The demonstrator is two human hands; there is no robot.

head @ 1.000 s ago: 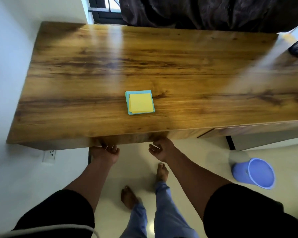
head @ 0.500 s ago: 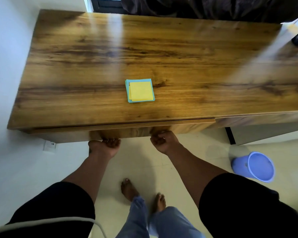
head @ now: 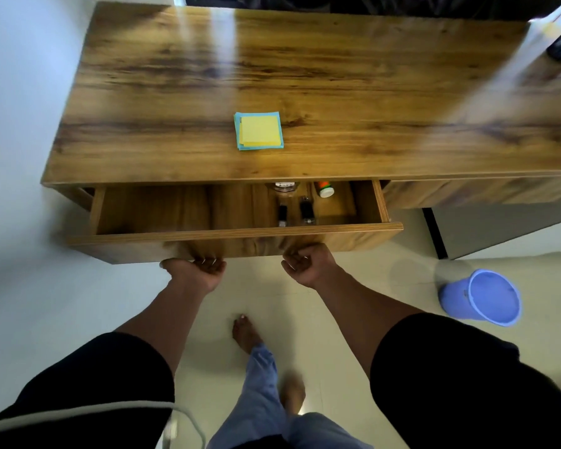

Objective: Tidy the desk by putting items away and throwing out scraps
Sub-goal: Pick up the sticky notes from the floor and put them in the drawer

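From above, the long brown wood-grain counter (head: 305, 76) carries a square pad of yellow sticky notes on a light-blue pad (head: 259, 130), lying flat near the middle of its front half. Below the front edge a wide wooden drawer (head: 234, 234) stands pulled out. Inside, toward its right half, lie two small dark bottles (head: 295, 212), a clear glass jar (head: 285, 188) and a small white container with an orange top (head: 324, 189). The left hand (head: 195, 273) and right hand (head: 308, 265) both grip the underside of the drawer front, fingers curled under its lower edge. A light-purple plastic bucket (head: 481, 298) sits tilted on the pale floor tiles (head: 353, 270), well to the right of the hands.
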